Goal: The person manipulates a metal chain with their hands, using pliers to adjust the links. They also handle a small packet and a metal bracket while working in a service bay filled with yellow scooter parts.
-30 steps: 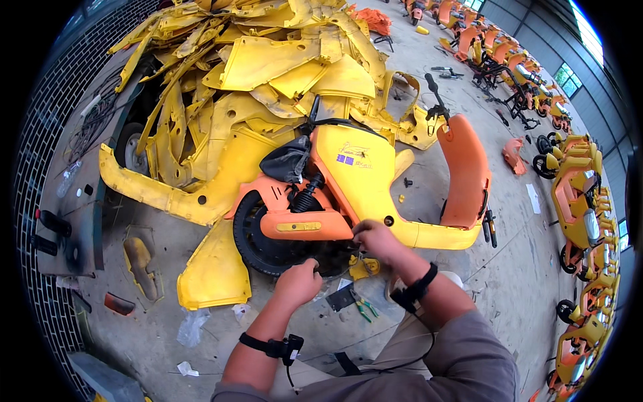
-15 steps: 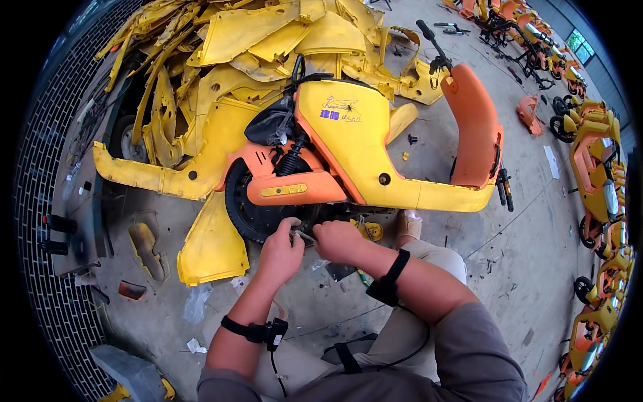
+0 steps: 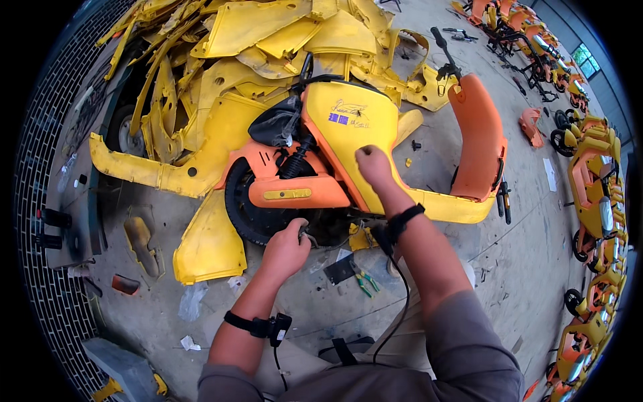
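Observation:
An electric scooter [image 3: 348,127] with a yellow body panel and orange parts lies on its side in front of me. My left hand [image 3: 287,249] is curled just below its black rear wheel [image 3: 244,211]. Something thin and dark shows at those fingers, too small to name. My right hand [image 3: 375,165] is closed in a fist over the yellow panel; whatever it may hold is hidden. Green-handled pliers [image 3: 364,276] lie on the floor beside a flat black piece [image 3: 339,269], below the scooter. A yellow part [image 3: 362,237] sits under the scooter's lower edge.
Yellow body panels [image 3: 261,33] are heaped behind the scooter, and one long panel [image 3: 211,241] lies left of the wheel. An orange fragment [image 3: 531,127] rests on the floor to the right. Several scooters [image 3: 593,221] line the right side. A brick wall [image 3: 47,234] bounds the left.
My right hand has left my left hand and risen up and to the right, over the yellow panel. The pliers have come into full view. My left hand stays near the wheel.

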